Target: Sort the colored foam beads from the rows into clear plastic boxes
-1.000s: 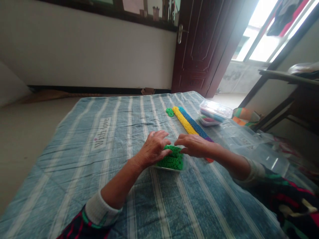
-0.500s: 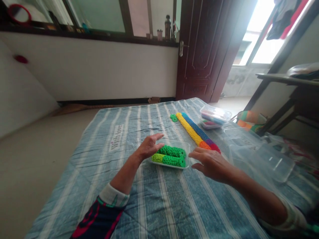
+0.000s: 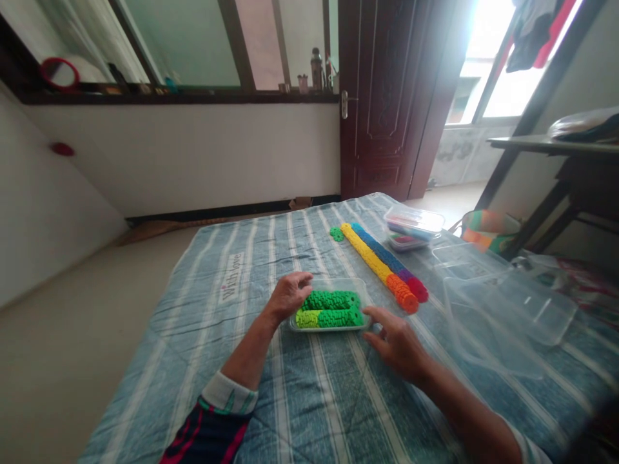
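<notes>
Two bare hands are held apart, clamped on nothing. The left hand [image 3: 290, 298] is poised with open fingers over the left rim of a shallow clear plastic tray [image 3: 338, 282], and the right hand [image 3: 396, 345] is spread just beside its near right corner; whether either touches the rim cannot be told. Between the hands, inside the tray, two rows of small ridged pieces are laid side by side: a lime-and-green row [image 3: 329, 318] on the near side and a dark green row [image 3: 333, 300] on the far side.

Beyond the tray, on a blue-and-white striped quilted bed cover [image 3: 232, 399], a much longer band is laid out: a yellow row [image 3: 365, 252] runs alongside a blue row [image 3: 382, 254], ending near the tray in an orange stack [image 3: 402, 293] and a red stack [image 3: 416, 290]. So far, the long band is set out on the cover, while the two green rows are left in the tray. A small green cluster [image 3: 336, 234] is placed off its far end. To the far right, a lidded clear plastic box [image 3: 413, 220] and a large clear plastic container [image 3: 507, 316] are seen, and a dark red panelled wooden door [image 3: 382, 96] stands beyond.
</notes>
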Tool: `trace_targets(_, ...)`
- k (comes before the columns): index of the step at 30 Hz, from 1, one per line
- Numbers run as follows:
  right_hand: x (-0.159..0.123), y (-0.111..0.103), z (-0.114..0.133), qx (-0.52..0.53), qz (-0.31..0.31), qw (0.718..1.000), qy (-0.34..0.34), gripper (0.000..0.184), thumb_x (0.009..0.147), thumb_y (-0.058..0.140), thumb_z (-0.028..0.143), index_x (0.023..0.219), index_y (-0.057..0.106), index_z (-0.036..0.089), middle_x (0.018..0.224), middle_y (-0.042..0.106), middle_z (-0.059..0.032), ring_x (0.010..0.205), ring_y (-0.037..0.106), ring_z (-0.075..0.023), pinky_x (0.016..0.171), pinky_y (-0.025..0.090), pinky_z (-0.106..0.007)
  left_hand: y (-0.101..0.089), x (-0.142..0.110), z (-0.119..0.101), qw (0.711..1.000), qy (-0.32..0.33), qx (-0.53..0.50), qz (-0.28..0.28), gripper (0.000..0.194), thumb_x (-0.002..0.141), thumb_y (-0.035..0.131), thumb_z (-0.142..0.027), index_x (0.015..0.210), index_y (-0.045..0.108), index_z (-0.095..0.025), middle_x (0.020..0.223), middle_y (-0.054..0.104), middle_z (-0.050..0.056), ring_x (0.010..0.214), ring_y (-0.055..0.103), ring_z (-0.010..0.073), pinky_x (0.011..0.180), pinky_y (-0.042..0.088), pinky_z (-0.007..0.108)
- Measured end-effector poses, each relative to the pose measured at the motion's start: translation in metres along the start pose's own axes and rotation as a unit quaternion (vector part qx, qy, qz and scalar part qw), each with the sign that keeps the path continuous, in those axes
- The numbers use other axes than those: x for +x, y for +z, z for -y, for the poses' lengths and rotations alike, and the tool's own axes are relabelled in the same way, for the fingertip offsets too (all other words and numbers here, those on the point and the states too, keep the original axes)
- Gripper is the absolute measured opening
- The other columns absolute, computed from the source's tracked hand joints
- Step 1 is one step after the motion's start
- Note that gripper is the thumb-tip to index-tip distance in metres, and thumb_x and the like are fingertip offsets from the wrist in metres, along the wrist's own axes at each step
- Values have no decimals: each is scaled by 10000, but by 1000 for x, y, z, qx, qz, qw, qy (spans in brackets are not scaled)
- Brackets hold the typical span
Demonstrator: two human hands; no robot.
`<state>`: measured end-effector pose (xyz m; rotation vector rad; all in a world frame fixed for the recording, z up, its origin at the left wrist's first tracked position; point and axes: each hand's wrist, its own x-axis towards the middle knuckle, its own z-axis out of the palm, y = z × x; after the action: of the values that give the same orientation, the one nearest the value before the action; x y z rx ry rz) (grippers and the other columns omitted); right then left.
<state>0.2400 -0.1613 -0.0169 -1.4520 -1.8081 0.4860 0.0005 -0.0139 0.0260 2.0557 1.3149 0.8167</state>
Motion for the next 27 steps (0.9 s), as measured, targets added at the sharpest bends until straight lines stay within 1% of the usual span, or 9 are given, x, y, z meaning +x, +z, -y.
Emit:
trace_targets(4,-3,8,-5,24,-28,999,6,371,832,563,250,1200,598,216,1020,705,-63,723,651,-181,704,565,-341,-2,-1,1,999,-33,-33,15,205,688,655,-302,822,757,-186,804,747,22,819,672,226,811,509,329)
trace_targets(9,-4,9,-7,34,-29,999,12,385,841,549,270,1220,584,210,977,698,-58,651,625,-162,695,566,-345,-3,-4,1,992,-64,-100,49,176,695,682,-347,711,742,-182,672,700,-2,690,626,183,691,476,287)
trace_targets(11,-5,10,-7,29,-30,999,14,395,836,552,265,1226,587,214,984,701,-61,652,625,-166,682,565,-344,-3,-6,1,986,-73,-135,61,221,715,689,-383,748,751,-173,692,707,7,687,627,179,681,476,285)
trace_targets(15,-4,12,-7,17,-31,999,15,410,831,552,244,1237,591,207,1003,711,-66,645,625,-166,651,563,-329,-1,-8,7,970,-84,-212,87,321,732,693,-412,900,766,-149,860,764,65,769,680,203,746,512,315)
trace_targets(18,-3,14,-8,11,-33,999,15,393,845,549,243,1233,595,202,1043,714,-79,647,627,-162,663,567,-329,-1,-9,13,939,-116,-304,114,325,724,724,-368,949,770,-138,951,778,101,826,705,217,818,522,337)
trace_targets(20,-2,15,-10,10,-31,999,15,387,852,551,253,1232,598,198,1055,715,-85,651,635,-165,661,573,-332,-2,-9,15,917,-137,-352,127,305,716,750,-344,937,773,-135,981,780,112,853,713,223,848,521,342)
trace_targets(21,-2,16,-10,10,-30,999,15,389,851,553,255,1233,599,199,1055,716,-85,659,641,-169,658,577,-332,-2,-10,16,912,-142,-363,128,295,712,759,-340,924,774,-135,988,780,114,862,715,226,856,522,345)
trace_targets(24,-5,12,-7,3,-30,1000,8,417,839,549,233,1253,593,217,1058,717,-81,743,674,-197,671,589,-341,-2,-11,15,909,-149,-372,117,285,695,778,-344,887,772,-135,971,782,115,863,718,236,844,533,356)
trace_targets(27,-9,-6,8,-22,-27,999,-21,390,868,540,230,1252,604,257,1132,702,-90,918,690,-245,752,598,-392,-2,-12,15,908,-156,-373,111,283,683,784,-352,866,771,-136,920,783,107,826,714,231,796,541,345)
